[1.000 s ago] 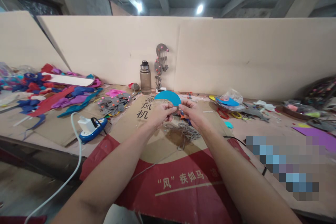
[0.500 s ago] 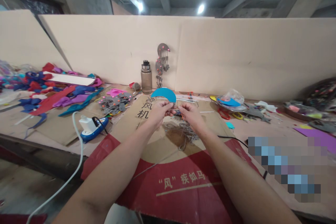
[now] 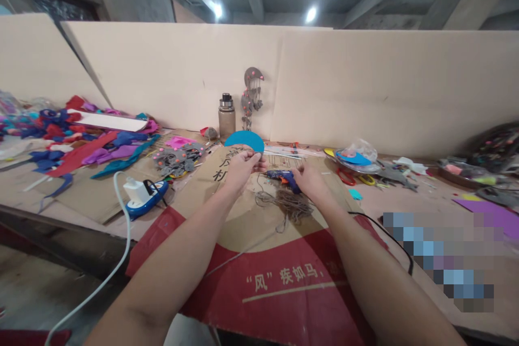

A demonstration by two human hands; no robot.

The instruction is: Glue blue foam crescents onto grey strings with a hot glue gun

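Note:
My left hand (image 3: 244,167) pinches the lower right end of a blue crescent-shaped piece (image 3: 245,140), perhaps felt, held up above the cardboard. My right hand (image 3: 311,181) is closed around the handle of a blue hot glue gun (image 3: 290,178), whose nozzle points left toward my left hand. Just below the gun lies a loose tangle of grey yarn (image 3: 290,203), one strand trailing toward my left forearm. Beneath both hands is a cardboard sheet (image 3: 243,230) with a red printed part.
A bottle (image 3: 227,119) and a grey hanging ornament (image 3: 253,92) stand by the back board. A power strip (image 3: 148,200) and felt scraps (image 3: 101,154) lie left. Right are red-handled scissors (image 3: 346,175), a plate (image 3: 357,162) and a black cord (image 3: 399,246).
My right hand has moved from beside the blue crescent, right and slightly down onto the glue gun. My left hand has shifted slightly left with the crescent, now turned more broadly toward me.

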